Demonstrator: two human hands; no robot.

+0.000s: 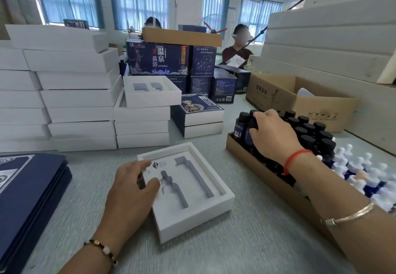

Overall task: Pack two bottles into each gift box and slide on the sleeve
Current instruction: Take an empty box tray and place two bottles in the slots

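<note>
Left hand (128,190) on gift box (214,209) edge; right hand (272,134) gripping bottle (249,132)

Only 1 view: a wide-angle camera on the person's head, looking forward and down across the table (246,241). It sits close over the near edge, so both forearms enter from the bottom and the box (188,190) lies just below centre. Farther off it takes in the stacks (70,93) at left and the windows (139,3) behind. Straight edges bow near the frame's borders.
</note>
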